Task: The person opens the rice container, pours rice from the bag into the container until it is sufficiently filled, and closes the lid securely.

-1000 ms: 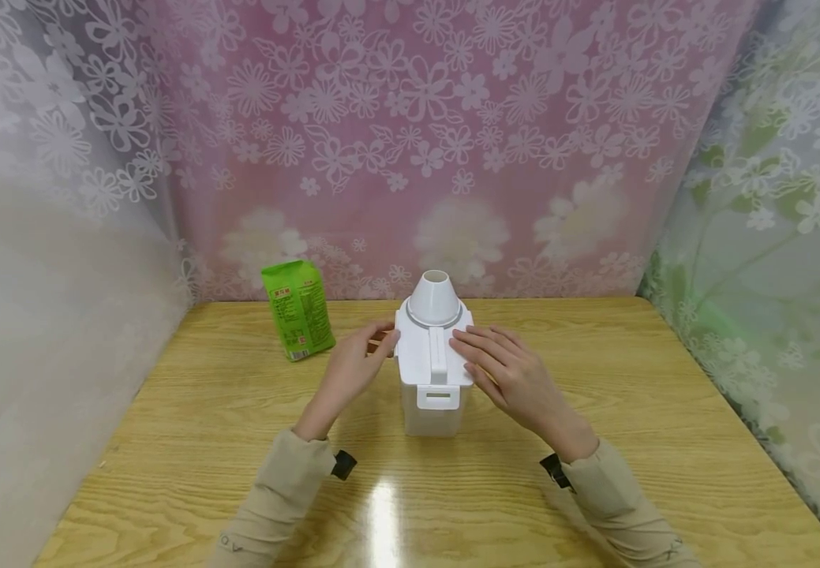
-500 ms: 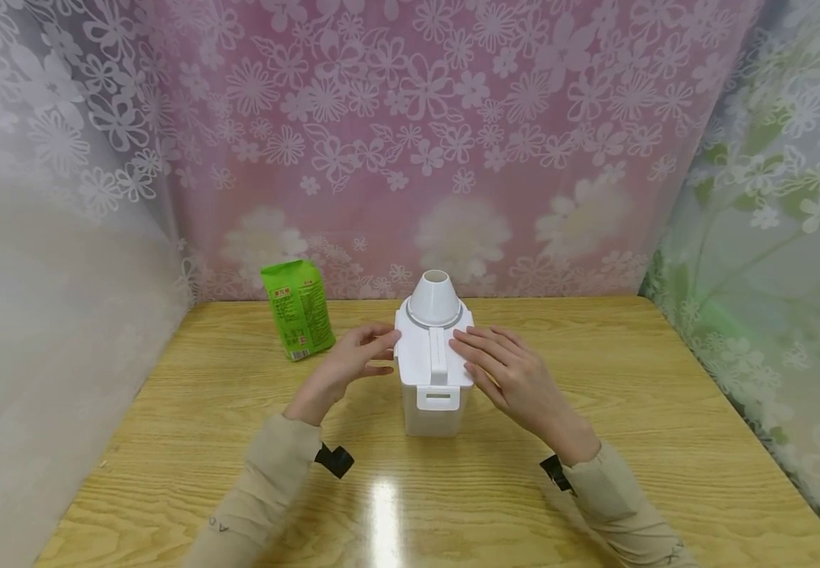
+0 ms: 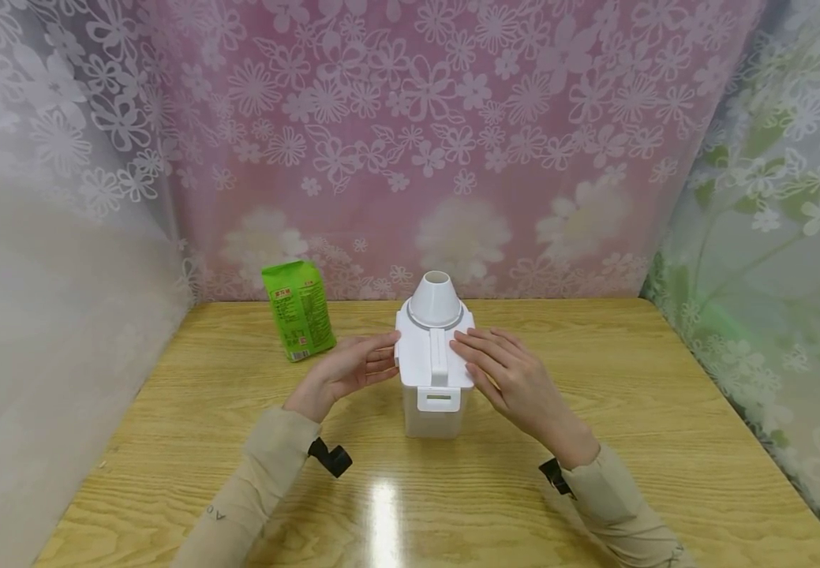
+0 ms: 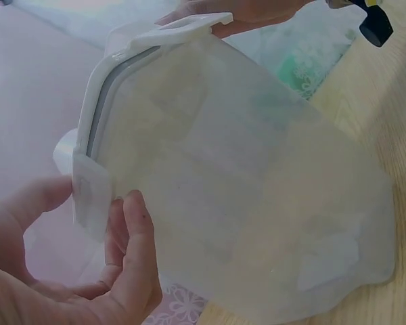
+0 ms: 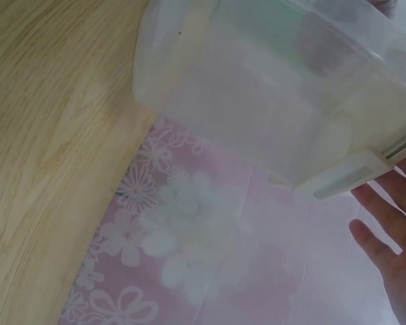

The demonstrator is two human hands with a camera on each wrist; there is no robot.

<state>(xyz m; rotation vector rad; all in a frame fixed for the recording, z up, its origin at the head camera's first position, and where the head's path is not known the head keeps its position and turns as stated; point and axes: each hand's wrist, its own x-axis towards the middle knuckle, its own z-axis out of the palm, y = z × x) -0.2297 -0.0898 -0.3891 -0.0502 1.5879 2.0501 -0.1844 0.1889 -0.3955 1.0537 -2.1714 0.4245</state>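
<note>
Dispenser container (image 3: 432,420) sits between the two grips, upright on the worktop (image 3: 594,489), translucent body under a white lid (image 3: 413,364). Lid's long axis runs near-to-far, directly away from the person. Conical spout (image 3: 434,304) is on the far end, beyond both grips' fingertips, mouth up. Ridge-shaped handle (image 3: 439,356) lies along that same axis, midway between the grips. Slotted front latch (image 3: 439,399) faces the person, on the near side of both sets of fingertips; left wrist view has it jutting out from the body.

Left grip (image 3: 353,371): half curled, small gap, thumb on the upper edge of the left side latch (image 4: 91,196), bent fingers at its lower edge, so pinching it.

Right grip (image 3: 519,386): fingers long and relaxed, tips resting on the lid's right edge, nothing held. Right wrist view puts the fingertips right by the right side latch (image 5: 345,177); can't tell if they press it.

Green pouch (image 3: 299,312) stands just beyond and left of the left grip, apart from the container, long axis upright, printed panel toward the person. Pink floral curtain (image 3: 417,142) hangs past both grips. Beige sleeves (image 3: 267,450) behind each grip.
</note>
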